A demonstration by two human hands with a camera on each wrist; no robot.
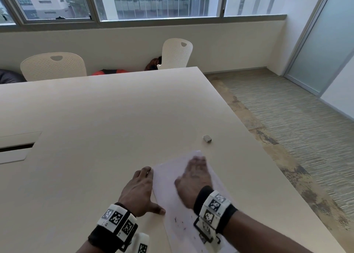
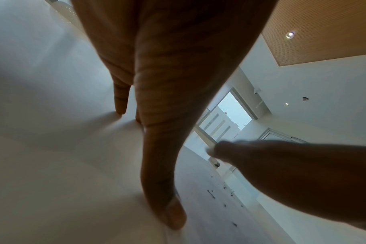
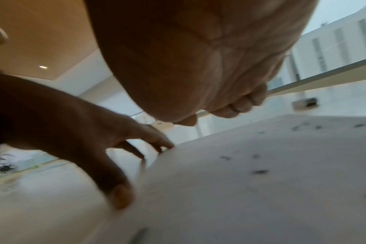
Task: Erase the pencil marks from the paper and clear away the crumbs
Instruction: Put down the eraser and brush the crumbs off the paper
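A white sheet of paper lies skewed on the table near its front right. Dark eraser crumbs are scattered over its near part, also seen as specks and specks. My left hand rests spread at the sheet's left edge, thumb on the edge, holding nothing. My right hand lies flat over the paper's far half, blurred by motion, nothing in it. A small grey eraser sits on the table beyond the paper's far corner, apart from both hands.
The pale table stretches far ahead and left, with a cable slot at the left. Its right edge drops to carpet. Two white chairs stand at the far side.
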